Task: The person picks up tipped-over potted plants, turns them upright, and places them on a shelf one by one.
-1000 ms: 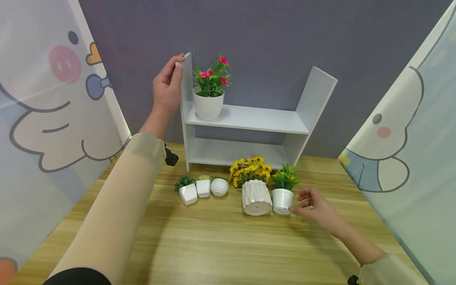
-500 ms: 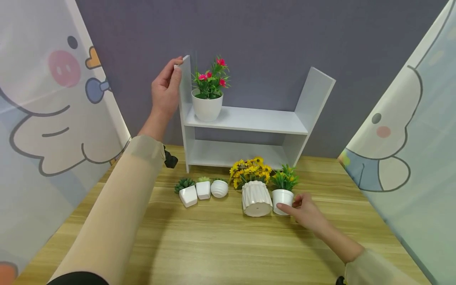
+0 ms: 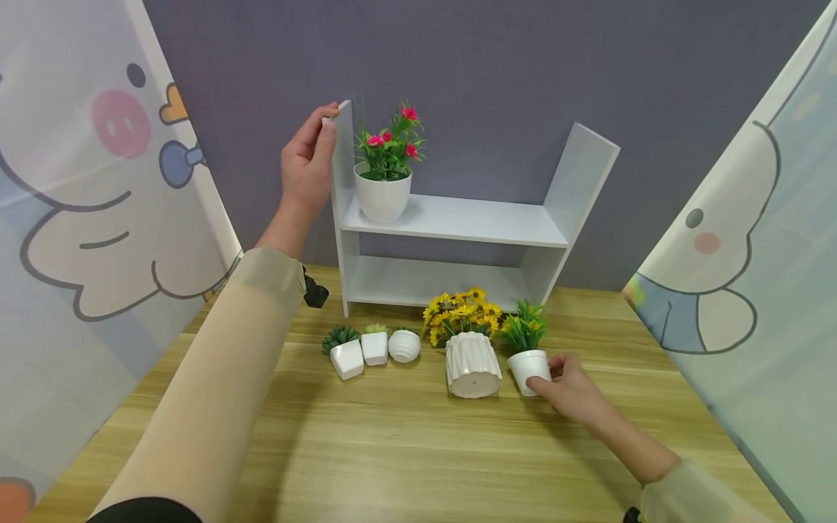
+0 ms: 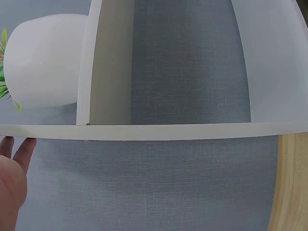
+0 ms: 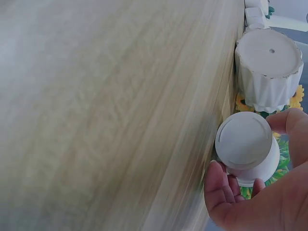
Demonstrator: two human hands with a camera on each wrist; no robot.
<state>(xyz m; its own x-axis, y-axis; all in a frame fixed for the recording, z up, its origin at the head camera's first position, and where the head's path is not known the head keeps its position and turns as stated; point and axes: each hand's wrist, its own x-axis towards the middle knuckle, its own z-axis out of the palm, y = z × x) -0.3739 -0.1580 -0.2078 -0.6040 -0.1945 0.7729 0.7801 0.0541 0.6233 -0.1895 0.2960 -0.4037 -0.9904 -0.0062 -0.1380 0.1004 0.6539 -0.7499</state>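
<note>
On the right, my right hand (image 3: 569, 388) grips a small white flowerpot (image 3: 528, 367) with green leaves and yellow blooms. The pot leans slightly, and the right wrist view shows its round base (image 5: 243, 139) between thumb and fingers. My left hand (image 3: 309, 160) holds the top of the white shelf's left side panel (image 3: 341, 156), thumb at the front edge; in the left wrist view its fingertips (image 4: 24, 149) meet the panel. Beside the gripped flowerpot lies a ribbed white vase (image 3: 472, 367) with yellow flowers, its bottom facing me.
A white pot (image 3: 382, 200) with pink flowers stands on the shelf's upper board (image 3: 484, 219), at the left. Three small white succulent pots (image 3: 375, 349) lie in front of the shelf on the wooden table (image 3: 392, 450). A grey wall (image 3: 471, 73) rises behind.
My right hand has closed around the flowerpot with green leaves and yellow blooms, which has tilted and shifted slightly right, away from the vase. My left hand stays on the shelf panel.
</note>
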